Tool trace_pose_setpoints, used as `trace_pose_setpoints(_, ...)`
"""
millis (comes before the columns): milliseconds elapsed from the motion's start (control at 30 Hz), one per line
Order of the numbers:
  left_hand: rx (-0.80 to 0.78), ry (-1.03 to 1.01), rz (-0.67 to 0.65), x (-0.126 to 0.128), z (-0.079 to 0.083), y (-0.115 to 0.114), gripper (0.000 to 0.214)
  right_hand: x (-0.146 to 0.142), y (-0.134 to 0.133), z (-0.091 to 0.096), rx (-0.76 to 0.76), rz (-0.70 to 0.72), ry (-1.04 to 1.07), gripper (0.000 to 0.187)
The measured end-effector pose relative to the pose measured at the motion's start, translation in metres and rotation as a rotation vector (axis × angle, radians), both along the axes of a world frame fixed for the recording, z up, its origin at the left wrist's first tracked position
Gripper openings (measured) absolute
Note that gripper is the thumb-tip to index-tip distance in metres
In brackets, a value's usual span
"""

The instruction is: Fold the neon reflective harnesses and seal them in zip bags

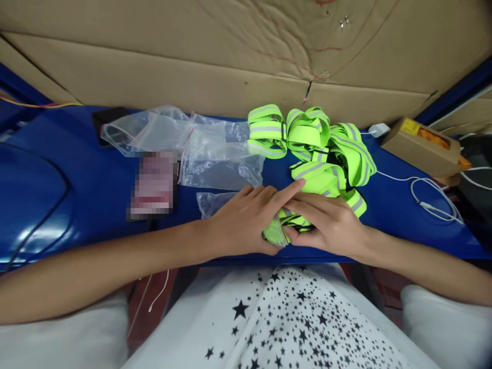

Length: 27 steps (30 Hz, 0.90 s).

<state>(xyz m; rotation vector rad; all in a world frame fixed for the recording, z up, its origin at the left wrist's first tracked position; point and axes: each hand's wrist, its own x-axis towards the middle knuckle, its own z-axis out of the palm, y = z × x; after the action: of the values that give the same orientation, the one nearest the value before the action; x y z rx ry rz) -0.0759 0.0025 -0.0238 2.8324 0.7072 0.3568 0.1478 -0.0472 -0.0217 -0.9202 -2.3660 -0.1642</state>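
Note:
My left hand [246, 220] is closed around a clear zip bag [277, 231] whose red-lined mouth shows between my hands. Bright yellow-green material is visible through the film. Against that mouth, my right hand [332, 225] grips a folded reflective strap [298, 219] with black edging; my fingers hide how much of it lies inside. My left index finger stretches over toward the right hand. Just beyond, more rolled reflective straps [317, 175] with grey stripes are heaped, close to my right fingers. A piece of clear plastic [213, 201] sticks out behind my left hand.
Flat clear zip bags [221, 161] lie left of the straps on the blue table [96, 195]. Near them are a blurred-out flat object [154, 184] and a dark object [109, 123]. A cardboard box [423, 148] and white cable [434, 197] sit right. A cardboard wall [172, 77] stands behind.

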Motion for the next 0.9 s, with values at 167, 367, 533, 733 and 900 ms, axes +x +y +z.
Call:
trace_pose_setpoints(167, 0.037, 0.020, 0.021, 0.005, 0.003, -0.005, 0.118, -0.010, -0.003, 0.004, 0.016, -0.035, 0.014, 0.019)
trace_pose_setpoints(367, 0.131, -0.046, 0.101, 0.010, 0.000, -0.006, 0.119, -0.015, 0.006, 0.006, 0.084, -0.097, -0.024, 0.015)
trace_pose_setpoints(533, 0.057, -0.012, 0.160, 0.015, 0.009, 0.001, 0.118, -0.014, 0.012, 0.013, -0.134, -0.234, 0.065, 0.018)
trace_pose_setpoints(733, -0.248, -0.111, 0.080, 0.008, 0.054, 0.022, 0.111, 0.027, 0.018, 0.046, -0.373, 0.083, 0.006, 0.085)
trace_pose_setpoints(900, -0.485, -0.103, -0.032, 0.010, 0.080, 0.025, 0.102, 0.037, 0.021, 0.044, -0.238, 0.127, 0.093, 0.045)
